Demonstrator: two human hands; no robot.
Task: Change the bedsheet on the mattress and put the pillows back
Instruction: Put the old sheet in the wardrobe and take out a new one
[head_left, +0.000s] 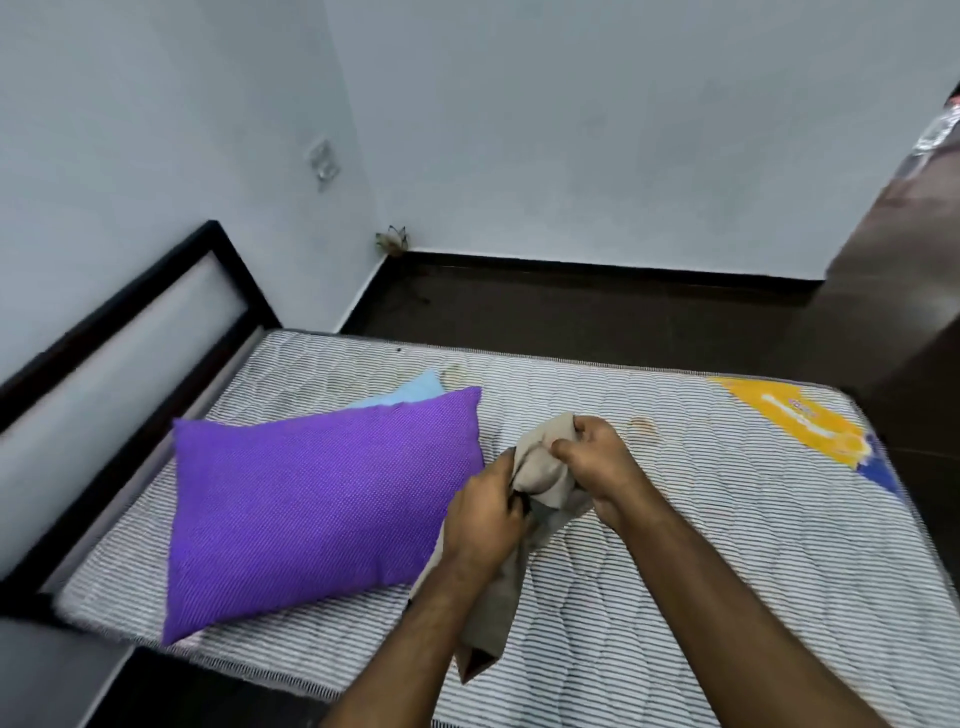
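Observation:
A bare striped mattress (675, 519) lies on a dark bed frame, with a yellow label patch at its far right corner. A purple pillow (311, 509) rests on its left half, and a light blue pillow (415, 392) peeks out behind it. Over the middle of the mattress both hands hold a bunched beige sheet (540, 467). My left hand (485, 525) grips its lower part, and my right hand (602, 457) grips the top of the bundle. A tail of the sheet hangs down under my left forearm onto the mattress.
The dark headboard (130, 332) stands along the left wall. Dark floor (571, 306) runs behind the bed to the white wall. A dark wardrobe or door (904, 234) stands at the right. A small plant-like object (392, 240) sits in the corner.

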